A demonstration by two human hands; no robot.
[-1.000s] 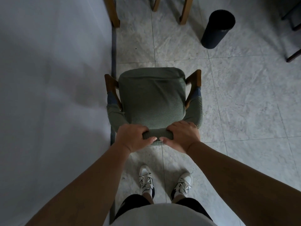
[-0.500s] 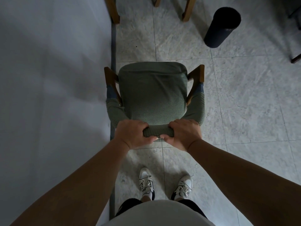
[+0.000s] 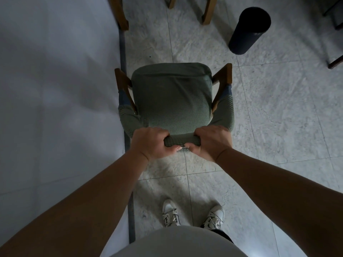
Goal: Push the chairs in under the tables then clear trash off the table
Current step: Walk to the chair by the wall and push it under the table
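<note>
A wooden armchair with a green fabric cover (image 3: 171, 97) stands on the tiled floor in front of me, seen from above. My left hand (image 3: 151, 143) and my right hand (image 3: 211, 140) both grip the top of its backrest, side by side. The chair's left armrest sits right at the edge of the white table (image 3: 55, 108), which fills the left of the view. No trash shows on the visible part of the table.
A dark cylindrical bin (image 3: 247, 29) stands on the floor at the upper right. Wooden legs of another chair (image 3: 207, 11) show at the top. Dark furniture legs (image 3: 336, 62) sit at the far right. My white shoes (image 3: 171, 213) are below.
The chair has moved slightly away from me, and my fingers have curled tighter around the backrest top. My feet have stayed put.
</note>
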